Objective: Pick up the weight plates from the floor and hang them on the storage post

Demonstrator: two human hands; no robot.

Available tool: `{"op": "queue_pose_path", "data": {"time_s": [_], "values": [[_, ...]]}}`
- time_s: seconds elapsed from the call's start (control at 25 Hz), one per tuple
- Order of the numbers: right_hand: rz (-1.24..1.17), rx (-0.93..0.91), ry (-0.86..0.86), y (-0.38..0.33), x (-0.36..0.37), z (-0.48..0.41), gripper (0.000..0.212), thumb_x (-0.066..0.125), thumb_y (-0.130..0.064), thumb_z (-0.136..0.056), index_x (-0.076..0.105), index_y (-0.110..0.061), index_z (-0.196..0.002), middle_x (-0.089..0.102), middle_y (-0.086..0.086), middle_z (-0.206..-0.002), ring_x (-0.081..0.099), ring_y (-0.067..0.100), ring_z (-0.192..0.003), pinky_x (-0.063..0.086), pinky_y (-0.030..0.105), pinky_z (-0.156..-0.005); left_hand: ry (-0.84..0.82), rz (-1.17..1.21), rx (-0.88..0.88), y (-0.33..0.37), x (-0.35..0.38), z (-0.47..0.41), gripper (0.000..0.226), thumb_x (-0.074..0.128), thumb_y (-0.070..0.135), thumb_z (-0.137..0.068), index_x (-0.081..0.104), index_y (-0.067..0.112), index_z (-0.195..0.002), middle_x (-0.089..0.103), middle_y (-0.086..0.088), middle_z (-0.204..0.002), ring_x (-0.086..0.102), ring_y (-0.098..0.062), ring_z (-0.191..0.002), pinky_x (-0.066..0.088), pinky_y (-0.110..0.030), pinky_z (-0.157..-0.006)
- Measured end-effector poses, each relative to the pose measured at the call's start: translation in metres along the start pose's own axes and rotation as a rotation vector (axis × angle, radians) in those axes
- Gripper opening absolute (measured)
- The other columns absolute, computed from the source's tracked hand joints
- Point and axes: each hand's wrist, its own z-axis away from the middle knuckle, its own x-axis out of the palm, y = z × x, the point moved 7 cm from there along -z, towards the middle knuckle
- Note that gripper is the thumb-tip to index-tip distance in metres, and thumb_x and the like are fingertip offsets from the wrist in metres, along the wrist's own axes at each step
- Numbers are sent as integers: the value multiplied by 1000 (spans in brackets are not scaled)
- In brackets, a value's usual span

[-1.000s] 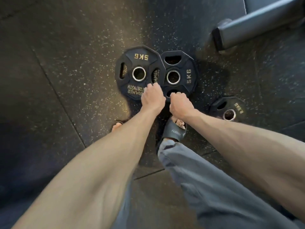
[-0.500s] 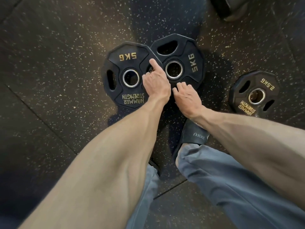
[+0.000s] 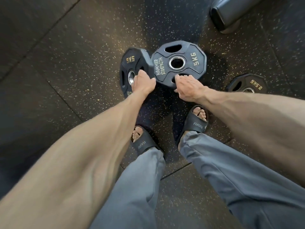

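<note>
Gripping two plates: left hand is curling round the tilted left 5KG plate; right hand is hooking the right 5KG plate at its 6 o'clock slot, rims meeting. 2.5KG plate is lying at 3 o'clock; floor is spreading toward 9 o'clock.

A black sandal was seen just below the right hand; a grey padded bar was seen well beyond it.

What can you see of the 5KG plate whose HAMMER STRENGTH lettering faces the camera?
The 5KG plate is black, many-sided and rubbery-looking, with a shiny metal ring round its centre hole, oval slots and pale lettering. It faces the camera, seemingly raised off the speckled floor. The right grip holds it, fingers curled into the near slot. Its left edge overlaps the other 5KG plate.
</note>
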Motion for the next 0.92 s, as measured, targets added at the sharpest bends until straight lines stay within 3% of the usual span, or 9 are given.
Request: {"op": "queue_pose_path", "data": {"time_s": [0.12,0.24,0.4,0.52,0.72,0.84,0.92], "values": [[30,74,79,-13,-63,-12,35,58,-19,-89,47,-2,-117,66,21,-111,63,39,-101,43,45,-90,55,54,-143,-29,-46,-1,70,73,49,-82,47,8,-133,56,-12,-137,52,-32,-128,41,-44,-109],[-130,227,140,-21,-109,-16,27,56,-7,-90,49,-3,-116,66,19,-113,64,39,-105,45,44,-90,172,129,-251,-60,-78,12,51,75,40,-76,60,9,-113,70,-14,-114,66,-30,-107,53,-41,-95],[-345,435,215,-40,-153,45,32,61,-18,-92,53,-3,-119,65,17,-119,63,37,-111,47,41,-91,145,100,-193,-22,-110,74,43,72,44,-77,69,11,-105,76,-10,-101,69,-27,-101,55,-33,-86],[-431,566,265,-52,-200,123,32,66,-24,-86,62,-5,-112,68,16,-116,65,35,-109,49,38,-90,130,116,-167,8,-141,144,31,70,39,-77,71,9,-83,77,-8,-87,71,-24,-93,56,-31,-83],[-729,807,264,-90,-268,281,47,70,-28,-79,62,-6,-120,68,15,-120,65,34,-111,52,36,-89,65,215,-120,42,-195,291,31,75,26,-75,71,9,-100,69,1,-67,69,-19,-77,59,-33,-82],[-869,874,343,-110,-304,365,48,71,-26,-77,64,-5,-120,70,15,-118,67,31,-108,54,33,-88,61,211,11,72,-227,367,32,74,24,-70,72,13,-100,75,-4,-84,71,-23,-83,60,-35,-80],[-926,906,404,-120,-324,410,47,73,-26,-76,66,-6,-118,71,14,-116,68,29,-108,54,31,-86,85,219,95,98,-252,409,28,73,25,-70,72,12,-94,74,-3,-83,71,-23,-82,59,-31,-74]]}}
